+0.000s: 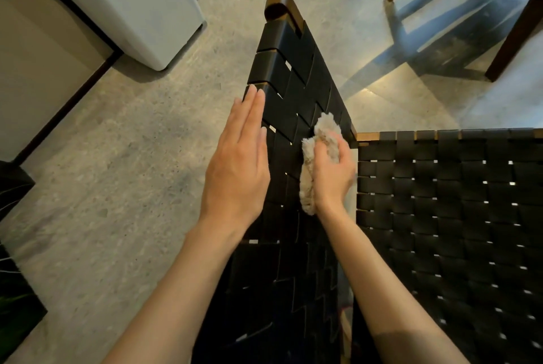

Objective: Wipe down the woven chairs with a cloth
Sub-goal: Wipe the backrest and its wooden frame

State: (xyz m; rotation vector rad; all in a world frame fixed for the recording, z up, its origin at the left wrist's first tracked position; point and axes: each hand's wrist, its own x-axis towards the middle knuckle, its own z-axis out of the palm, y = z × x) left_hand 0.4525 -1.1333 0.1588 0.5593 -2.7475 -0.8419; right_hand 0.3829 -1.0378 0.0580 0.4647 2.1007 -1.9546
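Now, you are on the backrest (293, 93) of the chair, a tall, narrow panel of flat black straps woven over and under each other. It is carried on a rounded brown wooden frame (279, 3). The seat (455, 216) to your right has the same weave, with small gaps between the straps showing light.

Your left hand (238, 166) lies flat along the outer side of the backrest, fingers straight and together, gripping nothing. Use it as a brace directly opposite the wiping pressure, so the straps do not sag away from the cloth.

Your right hand (333, 172) has its fingers curled round the cloth (323, 128), a shaggy beige bundle pressed to the inner face of the backrest about halfway up. The straps look smooth, so dust will likely collect at the crossings and strap edges. Wipe along each strap, then across it, and push the pile into the gaps. The lower backrest is too dark to judge whether it is clean, so cover it as well.
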